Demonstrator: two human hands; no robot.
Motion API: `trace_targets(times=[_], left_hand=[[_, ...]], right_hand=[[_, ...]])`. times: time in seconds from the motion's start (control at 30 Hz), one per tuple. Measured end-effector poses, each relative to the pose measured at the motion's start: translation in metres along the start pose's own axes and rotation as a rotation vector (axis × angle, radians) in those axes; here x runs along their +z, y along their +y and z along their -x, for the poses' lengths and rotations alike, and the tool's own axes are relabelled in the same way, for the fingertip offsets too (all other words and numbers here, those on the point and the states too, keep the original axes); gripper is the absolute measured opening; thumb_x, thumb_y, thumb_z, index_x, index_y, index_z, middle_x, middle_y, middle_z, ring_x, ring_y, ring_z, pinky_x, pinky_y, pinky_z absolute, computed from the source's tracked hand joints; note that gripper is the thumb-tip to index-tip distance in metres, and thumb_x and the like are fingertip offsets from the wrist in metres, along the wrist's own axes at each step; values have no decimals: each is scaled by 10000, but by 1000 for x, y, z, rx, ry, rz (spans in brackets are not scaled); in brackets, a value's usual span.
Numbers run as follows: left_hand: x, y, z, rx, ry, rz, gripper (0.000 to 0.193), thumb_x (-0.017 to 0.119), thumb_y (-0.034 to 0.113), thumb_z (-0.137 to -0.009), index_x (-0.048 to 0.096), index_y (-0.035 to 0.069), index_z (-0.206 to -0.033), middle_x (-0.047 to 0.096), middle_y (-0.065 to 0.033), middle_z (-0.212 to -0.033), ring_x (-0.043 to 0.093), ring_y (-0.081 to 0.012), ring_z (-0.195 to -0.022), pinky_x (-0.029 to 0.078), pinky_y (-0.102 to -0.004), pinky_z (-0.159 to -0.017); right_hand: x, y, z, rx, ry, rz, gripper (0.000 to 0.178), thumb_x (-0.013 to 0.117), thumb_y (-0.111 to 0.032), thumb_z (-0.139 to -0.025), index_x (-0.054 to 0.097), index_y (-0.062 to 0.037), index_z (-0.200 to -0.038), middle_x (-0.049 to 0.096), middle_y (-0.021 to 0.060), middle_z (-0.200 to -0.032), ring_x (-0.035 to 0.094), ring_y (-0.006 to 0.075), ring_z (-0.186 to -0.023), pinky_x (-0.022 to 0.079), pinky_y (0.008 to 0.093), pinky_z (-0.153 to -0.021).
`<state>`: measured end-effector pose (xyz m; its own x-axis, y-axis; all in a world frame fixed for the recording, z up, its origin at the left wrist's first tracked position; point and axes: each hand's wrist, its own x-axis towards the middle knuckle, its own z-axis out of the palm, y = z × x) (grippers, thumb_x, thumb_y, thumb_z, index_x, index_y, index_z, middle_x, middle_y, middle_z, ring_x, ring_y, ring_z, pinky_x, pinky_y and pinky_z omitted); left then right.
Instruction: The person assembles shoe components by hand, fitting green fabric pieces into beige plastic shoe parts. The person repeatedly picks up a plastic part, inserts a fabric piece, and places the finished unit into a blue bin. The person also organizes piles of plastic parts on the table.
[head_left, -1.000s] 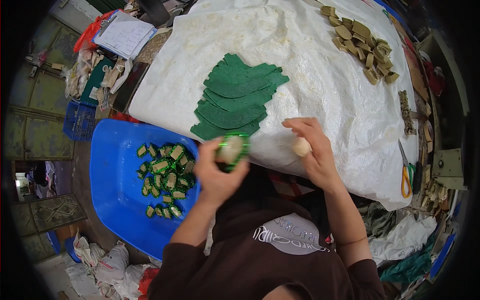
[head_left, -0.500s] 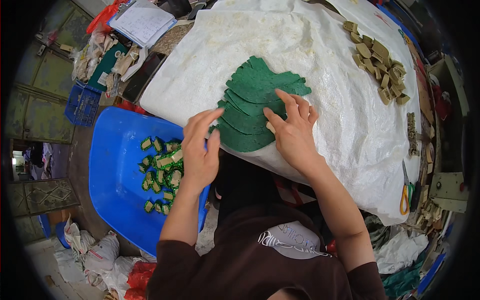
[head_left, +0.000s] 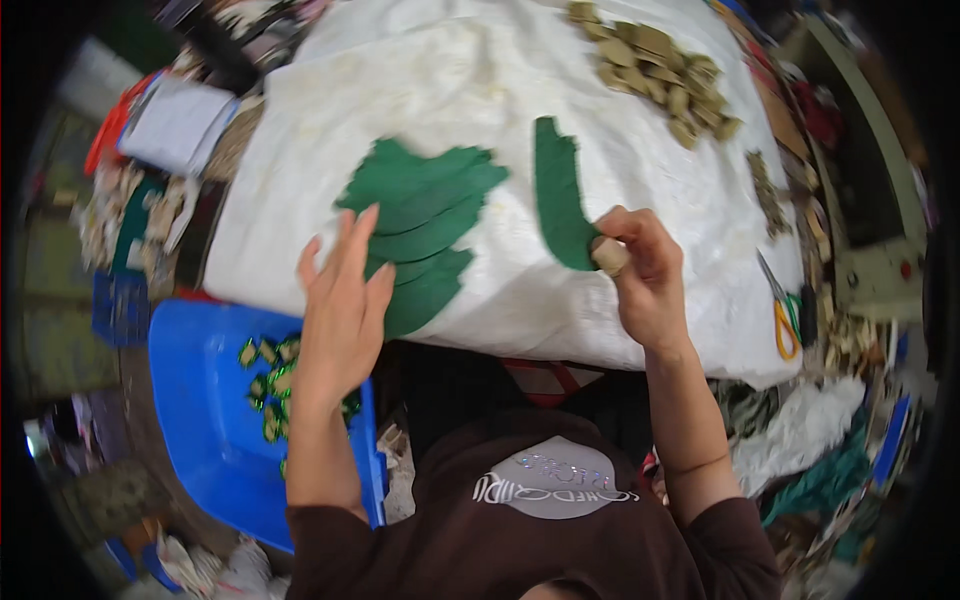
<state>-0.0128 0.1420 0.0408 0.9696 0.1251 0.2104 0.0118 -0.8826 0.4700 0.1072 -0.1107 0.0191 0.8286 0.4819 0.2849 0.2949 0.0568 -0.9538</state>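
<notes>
A fanned stack of dark green curved strips with jagged edges (head_left: 430, 195), like cloth or thin leather, lies on the white-covered table. My left hand (head_left: 343, 295) is at the stack's near left side, fingers spread, holding nothing. Farther right, my right hand (head_left: 648, 270) pinches the lower end of a single green strip (head_left: 558, 190). A small beige block (head_left: 610, 256) is also held at those fingers, next to the strip's end. Whether the strip's far end rests on the cover is hard to tell.
A heap of small beige curved pieces (head_left: 665, 75) sits at the far right of the table. Orange-handled scissors (head_left: 785, 325) lie at its right edge. A blue tub (head_left: 190, 400) with several green-wrapped beige pieces stands left, below the table. Beyond it is a paper-filled clipboard (head_left: 180, 125).
One green strip has come off the stack, carried right by my right hand along with the beige block. My left hand stays by the stack. The whole view has shifted.
</notes>
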Motion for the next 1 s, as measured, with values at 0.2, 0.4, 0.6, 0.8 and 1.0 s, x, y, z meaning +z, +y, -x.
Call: trace_targets(times=[0.2,0.4,0.6,0.8,1.0], left_hand=[[52,68,-4,208,-30,634,467,510,245,-896,498,-63,-1246,558,-219,-1127,528,-341,-1029,381,-373,-910],[100,101,-17,-80,41,1131,442,342,236,-994,475,-91,-1261,617,-101,-925,537,-119,-786,413,-269,-666],[120,120,-46,-89,33,1267,471,301,243,-1001,404,-91,-1317,624,-117,-935,562,-136,-797,428,-270,-679],[150,120,-41,-178,43,1152,469,292,212,-997,383,-120,-1316,626,-171,-987,613,-195,-886,496,-318,-796],[158,109,-41,17,45,940,460,305,196,-999,388,-157,-1281,530,-252,-1192,576,-265,-1032,489,-375,-901]], right_hand=[[-33,-23,7,-189,-334,353,243,538,89,-733,576,-88,-896,578,32,-836,507,233,-846,309,336,-844],[-119,6,-12,-26,-107,286,161,567,0,-850,608,-32,-1003,634,46,-956,593,158,-923,460,288,-813],[-236,58,-99,350,764,714,320,601,-213,-836,602,3,-1071,654,134,-960,610,213,-893,478,327,-775],[-245,72,-144,664,551,1057,454,598,-329,-804,566,-26,-1140,612,211,-1117,581,346,-1059,454,440,-890],[-288,106,-161,710,811,301,249,629,-139,-723,615,82,-837,651,185,-819,643,212,-668,482,340,-529]])
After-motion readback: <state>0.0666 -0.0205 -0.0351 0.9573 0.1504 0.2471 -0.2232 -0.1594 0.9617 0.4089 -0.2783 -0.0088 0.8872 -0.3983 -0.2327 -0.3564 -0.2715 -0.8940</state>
